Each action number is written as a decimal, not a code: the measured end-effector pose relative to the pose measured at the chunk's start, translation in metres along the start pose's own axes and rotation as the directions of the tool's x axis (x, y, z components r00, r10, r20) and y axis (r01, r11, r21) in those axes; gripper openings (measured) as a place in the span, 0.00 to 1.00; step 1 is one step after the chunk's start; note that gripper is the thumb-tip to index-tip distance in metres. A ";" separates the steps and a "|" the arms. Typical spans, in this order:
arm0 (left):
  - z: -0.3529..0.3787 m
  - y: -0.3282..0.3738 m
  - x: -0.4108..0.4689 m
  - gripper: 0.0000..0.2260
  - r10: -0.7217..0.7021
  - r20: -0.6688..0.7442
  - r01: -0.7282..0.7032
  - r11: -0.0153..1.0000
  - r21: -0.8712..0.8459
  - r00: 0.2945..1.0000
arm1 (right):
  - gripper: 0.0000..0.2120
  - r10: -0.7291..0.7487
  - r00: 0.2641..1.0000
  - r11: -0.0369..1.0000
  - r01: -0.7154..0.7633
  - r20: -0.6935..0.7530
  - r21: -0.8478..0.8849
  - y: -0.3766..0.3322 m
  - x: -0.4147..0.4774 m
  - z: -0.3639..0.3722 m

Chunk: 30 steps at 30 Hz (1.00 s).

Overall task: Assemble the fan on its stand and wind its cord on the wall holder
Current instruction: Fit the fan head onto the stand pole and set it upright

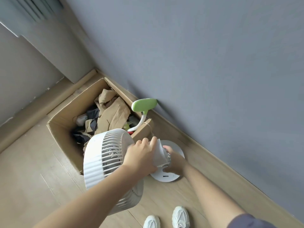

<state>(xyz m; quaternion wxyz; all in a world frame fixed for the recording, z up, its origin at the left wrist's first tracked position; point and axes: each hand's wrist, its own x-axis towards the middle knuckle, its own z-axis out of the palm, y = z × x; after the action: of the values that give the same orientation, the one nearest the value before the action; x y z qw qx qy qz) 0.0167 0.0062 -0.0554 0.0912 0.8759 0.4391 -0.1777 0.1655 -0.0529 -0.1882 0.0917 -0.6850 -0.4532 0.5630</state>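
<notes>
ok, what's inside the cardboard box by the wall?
Inside the cardboard box: crumpled brown paper, dark cloth-like pieces, and a green-headed lamp on a white gooseneck, sticking out. The fan covers the near corner, and anything beneath the paper is hidden.

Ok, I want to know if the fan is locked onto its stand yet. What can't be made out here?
Head view, the joint between fan and stand: covered by the left hand and right hand.
Head view, the stand's pole: wrapped by the right hand; only the round base shows.
Head view, cord and wall holder: nowhere in frame.
Head view, the box's near corner: behind the fan.
</notes>
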 end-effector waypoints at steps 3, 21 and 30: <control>-0.002 0.000 0.004 0.30 0.013 0.005 -0.013 1.000 -0.002 1.000 | 0.41 -0.050 0.997 0.998 0.051 -0.051 0.025 0.008 0.017 0.011; -0.023 -0.015 -0.003 0.31 0.080 -0.028 -0.080 0.997 0.000 0.996 | 0.35 -0.173 0.965 0.982 0.183 -0.196 0.034 0.004 0.011 0.023; -0.081 -0.027 -0.042 0.36 0.254 -0.098 -0.249 0.967 0.059 0.962 | 0.27 -0.151 0.959 0.988 0.146 -0.239 -0.039 -0.002 -0.027 0.011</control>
<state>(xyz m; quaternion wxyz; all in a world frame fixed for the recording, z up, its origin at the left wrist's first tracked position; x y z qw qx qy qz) -0.0097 0.0170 0.0358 0.0698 0.9346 0.3242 -0.1287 0.1559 -0.0756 -0.1722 0.1808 -0.7133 -0.4948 0.4623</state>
